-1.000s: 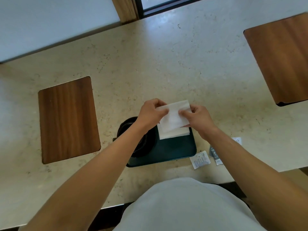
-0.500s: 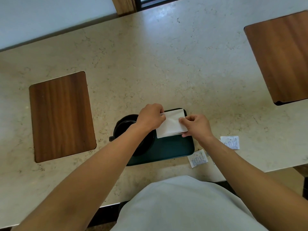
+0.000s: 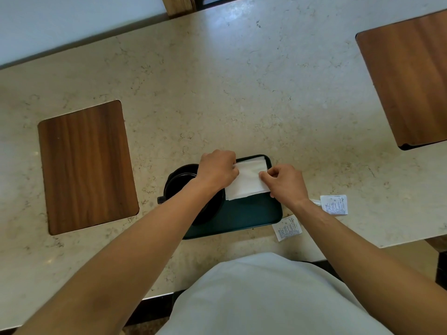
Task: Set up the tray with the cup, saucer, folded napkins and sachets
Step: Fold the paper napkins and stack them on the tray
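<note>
head view: both hands pinch napkin [image 3: 246, 181] over tray [image 3: 244, 213].

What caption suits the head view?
Both hands hold a folded napkin on the tray; sachets wait outside.

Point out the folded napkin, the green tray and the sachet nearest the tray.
folded napkin [image 3: 246, 182], head view, on its white middle between the hands.
green tray [image 3: 251, 213], head view, on its bare floor below the napkin.
sachet [image 3: 287, 227], head view, on its printed face.
</note>
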### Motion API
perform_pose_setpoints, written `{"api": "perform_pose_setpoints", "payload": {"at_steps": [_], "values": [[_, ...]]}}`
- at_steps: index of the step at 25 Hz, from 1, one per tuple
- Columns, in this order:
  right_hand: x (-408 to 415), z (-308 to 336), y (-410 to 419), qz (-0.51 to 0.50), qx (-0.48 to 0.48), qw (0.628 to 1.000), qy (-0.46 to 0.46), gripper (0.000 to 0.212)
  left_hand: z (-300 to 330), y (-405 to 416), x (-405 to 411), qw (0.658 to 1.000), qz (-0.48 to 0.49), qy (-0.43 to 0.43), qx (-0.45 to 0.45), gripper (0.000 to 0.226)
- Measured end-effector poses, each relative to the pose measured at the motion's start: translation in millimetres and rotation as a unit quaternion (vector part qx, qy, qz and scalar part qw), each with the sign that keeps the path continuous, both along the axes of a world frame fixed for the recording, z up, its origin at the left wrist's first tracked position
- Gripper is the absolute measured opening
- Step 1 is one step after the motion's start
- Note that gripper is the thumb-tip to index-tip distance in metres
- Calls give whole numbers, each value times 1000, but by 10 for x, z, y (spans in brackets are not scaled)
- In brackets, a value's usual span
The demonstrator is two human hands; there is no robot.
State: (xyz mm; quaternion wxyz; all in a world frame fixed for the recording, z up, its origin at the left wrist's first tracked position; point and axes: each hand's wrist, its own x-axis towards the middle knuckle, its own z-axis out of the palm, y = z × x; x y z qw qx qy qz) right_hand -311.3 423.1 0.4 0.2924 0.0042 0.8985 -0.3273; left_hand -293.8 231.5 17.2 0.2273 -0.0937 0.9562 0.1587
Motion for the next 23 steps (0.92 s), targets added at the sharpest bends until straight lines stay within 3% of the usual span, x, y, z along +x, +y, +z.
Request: {"api": "perform_pose_setpoints", "payload": {"at_steps": [13, 23], "values": [[-13, -35, -6, 13, 13, 999, 33, 25, -74, -12, 18, 1000, -2, 12, -21, 14], [4, -64, 12, 21, 59, 993, 103, 28, -19, -21, 55, 982, -79, 36, -168, 28]]}}
